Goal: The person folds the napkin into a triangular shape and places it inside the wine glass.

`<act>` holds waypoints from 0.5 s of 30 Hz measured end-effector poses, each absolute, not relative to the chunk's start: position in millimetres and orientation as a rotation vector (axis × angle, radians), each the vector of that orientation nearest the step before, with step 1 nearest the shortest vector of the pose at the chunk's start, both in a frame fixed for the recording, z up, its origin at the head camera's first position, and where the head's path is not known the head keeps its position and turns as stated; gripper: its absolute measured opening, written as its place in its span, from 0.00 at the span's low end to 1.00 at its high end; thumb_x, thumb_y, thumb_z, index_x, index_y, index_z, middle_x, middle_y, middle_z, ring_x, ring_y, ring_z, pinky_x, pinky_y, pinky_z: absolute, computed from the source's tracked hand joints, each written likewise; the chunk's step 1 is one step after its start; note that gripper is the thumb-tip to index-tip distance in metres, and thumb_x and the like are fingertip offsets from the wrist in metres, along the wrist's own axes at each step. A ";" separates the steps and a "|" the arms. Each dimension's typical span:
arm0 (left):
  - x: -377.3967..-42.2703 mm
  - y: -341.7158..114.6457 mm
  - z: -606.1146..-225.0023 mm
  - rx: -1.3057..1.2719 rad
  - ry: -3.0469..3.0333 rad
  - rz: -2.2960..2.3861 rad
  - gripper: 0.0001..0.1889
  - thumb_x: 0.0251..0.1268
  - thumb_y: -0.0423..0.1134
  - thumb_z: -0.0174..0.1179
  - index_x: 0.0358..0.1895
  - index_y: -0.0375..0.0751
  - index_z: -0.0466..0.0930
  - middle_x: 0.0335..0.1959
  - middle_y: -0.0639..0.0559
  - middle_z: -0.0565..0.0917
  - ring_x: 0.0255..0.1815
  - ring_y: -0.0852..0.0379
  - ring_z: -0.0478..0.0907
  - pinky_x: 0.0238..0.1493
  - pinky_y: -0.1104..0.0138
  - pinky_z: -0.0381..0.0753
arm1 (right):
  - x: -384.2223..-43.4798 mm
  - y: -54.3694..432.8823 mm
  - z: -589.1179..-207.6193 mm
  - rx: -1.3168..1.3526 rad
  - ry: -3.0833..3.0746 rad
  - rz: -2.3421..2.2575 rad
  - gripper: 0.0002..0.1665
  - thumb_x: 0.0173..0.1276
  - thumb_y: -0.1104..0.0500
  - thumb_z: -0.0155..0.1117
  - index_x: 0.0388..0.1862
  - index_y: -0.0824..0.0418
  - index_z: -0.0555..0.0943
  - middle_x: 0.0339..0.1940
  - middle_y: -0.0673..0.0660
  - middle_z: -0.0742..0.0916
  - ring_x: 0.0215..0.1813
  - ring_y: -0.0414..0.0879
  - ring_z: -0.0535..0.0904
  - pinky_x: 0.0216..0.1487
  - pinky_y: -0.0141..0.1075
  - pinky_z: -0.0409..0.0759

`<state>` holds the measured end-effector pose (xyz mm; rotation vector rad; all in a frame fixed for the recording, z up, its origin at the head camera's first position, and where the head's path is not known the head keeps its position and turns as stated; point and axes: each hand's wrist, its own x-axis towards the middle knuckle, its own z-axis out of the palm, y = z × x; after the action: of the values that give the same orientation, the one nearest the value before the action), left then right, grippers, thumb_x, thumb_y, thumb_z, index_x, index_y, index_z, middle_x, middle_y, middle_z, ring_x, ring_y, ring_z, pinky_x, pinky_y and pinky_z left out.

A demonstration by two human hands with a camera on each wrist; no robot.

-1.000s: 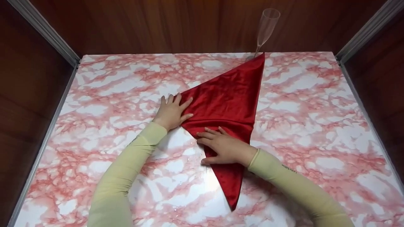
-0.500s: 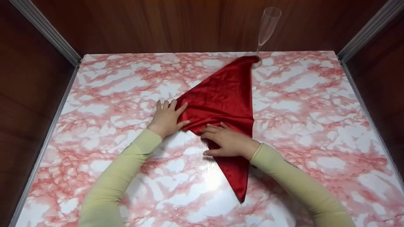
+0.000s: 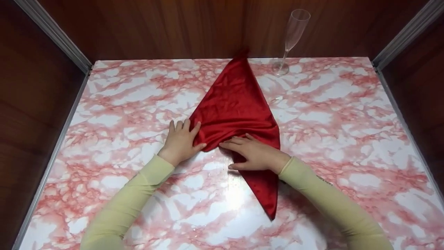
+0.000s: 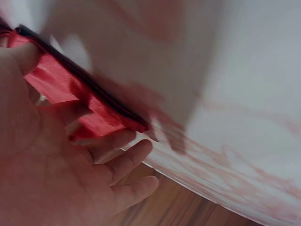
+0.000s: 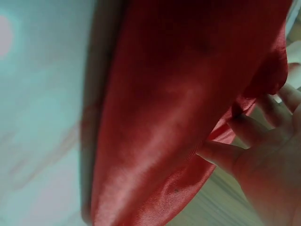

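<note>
A shiny red satin cloth, folded to a long pointed shape, lies on the table with its far tip at the back wall. Creases run across its middle. At the cloth's left corner, my left hand rests with fingers spread; in the left wrist view its thumb lies on the red fabric and the other fingers are loosely extended. My right hand lies over the middle of the cloth, fingers straight and touching the creased part. The right wrist view shows its fingertips against the fabric's edge. The near point of the cloth extends below this hand.
A clear champagne flute stands upright at the back, right of the cloth's far tip. The table has a pink-and-white marbled top. Dark wood panels close in the back and both sides, with metal strips at the corners.
The cloth has turned: its far tip has swung left, away from the flute, and its near point has shifted right. My left hand has moved down and left, my right hand slightly up.
</note>
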<state>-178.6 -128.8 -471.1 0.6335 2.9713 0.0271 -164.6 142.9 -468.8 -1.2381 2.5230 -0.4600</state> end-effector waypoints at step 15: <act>-127.7 -111.8 -472.3 0.763 3.055 0.009 0.48 0.58 0.75 0.46 0.67 0.34 0.68 0.52 0.34 0.69 0.56 0.38 0.65 0.64 0.44 0.57 | -171.5 177.2 -466.1 -1.250 2.538 -0.502 0.37 0.65 0.34 0.58 0.66 0.53 0.73 0.65 0.51 0.73 0.70 0.45 0.63 0.68 0.62 0.49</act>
<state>-127.7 -111.8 -472.3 0.7633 3.0547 0.0086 -171.5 177.2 -466.1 -1.2504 2.5379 -0.5025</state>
